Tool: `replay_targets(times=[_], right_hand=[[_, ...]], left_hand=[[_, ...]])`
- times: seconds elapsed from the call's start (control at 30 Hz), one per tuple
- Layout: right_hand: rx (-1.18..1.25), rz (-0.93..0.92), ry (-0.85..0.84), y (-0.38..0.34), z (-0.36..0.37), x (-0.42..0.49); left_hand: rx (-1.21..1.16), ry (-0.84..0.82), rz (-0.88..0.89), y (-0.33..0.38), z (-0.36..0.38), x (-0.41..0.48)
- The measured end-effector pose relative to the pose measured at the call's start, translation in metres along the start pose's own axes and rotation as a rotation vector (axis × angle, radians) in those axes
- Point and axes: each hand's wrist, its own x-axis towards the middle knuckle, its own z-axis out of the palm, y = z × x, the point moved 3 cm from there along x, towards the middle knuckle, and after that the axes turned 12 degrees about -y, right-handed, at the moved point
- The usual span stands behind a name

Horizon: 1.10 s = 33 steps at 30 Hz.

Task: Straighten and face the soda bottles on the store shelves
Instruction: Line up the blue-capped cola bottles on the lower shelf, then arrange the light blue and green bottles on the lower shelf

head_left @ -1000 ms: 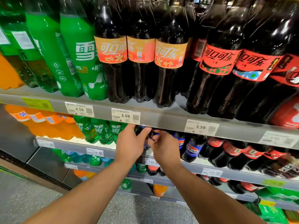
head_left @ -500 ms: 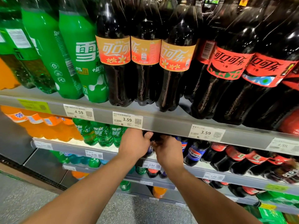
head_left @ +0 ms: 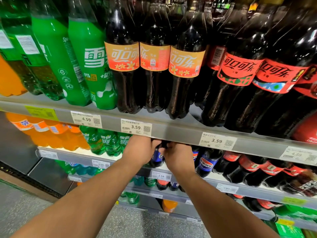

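A: Both grips are clamped on one bottle. Your left grip [head_left: 139, 150] has its thumb on the dark shoulder, though its fingers are hidden behind the back of the hand. Your right grip [head_left: 178, 156] curls round the neck from the other side.

B: Which bottle, and where does it stand?

A: It's the blue-label cola bottle [head_left: 157, 158], in the front row of the second shelf. That puts it directly under the upper shelf edge [head_left: 176, 135] and its 3.59 price tag [head_left: 136, 128].

B: What has changed in the last second?

A: You've pushed both grips further in and up, so the fingertips you could see a second ago now sit tucked beneath that edge. More of the blue label shows between your grips than before.

B: What does that mean for the job?

A: You look to be mid-twist, with the logo coming round to the front but not yet square. The neighbouring blue bottle [head_left: 206, 164] just to your right already faces out. The green bottles [head_left: 109, 143] stand just to your left, apart from your grips.
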Motion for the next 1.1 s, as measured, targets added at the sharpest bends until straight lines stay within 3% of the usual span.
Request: replay_targets(times=[0.27,0.4,0.53,0.77,0.87,1.1], right_hand=[[-0.19,0.017,-0.11,0.014,-0.005,-0.025],[-0.248,-0.019,-0.198,0.036,0.014,-0.052],[-0.409,-0.013,-0.289,0.051,0.053,-0.074],[-0.448,0.005,-0.464,0.032,0.136,-0.114],[-0.417,-0.037,-0.481,0.015,0.168,-0.126],[-0.331,0.051,-0.442,-0.009,0.253,-0.148]], left_hand=[[-0.057,0.073,0.083,-0.02,-0.006,-0.052],[-0.073,0.003,-0.013,-0.061,0.0,-0.096],[-0.051,-0.035,-0.153,-0.117,0.014,-0.144],[0.042,-0.164,-0.316,-0.225,0.029,-0.221],[0.041,-0.175,-0.333,-0.268,0.028,-0.232],[-0.009,-0.22,-0.293,-0.354,0.041,-0.244]])
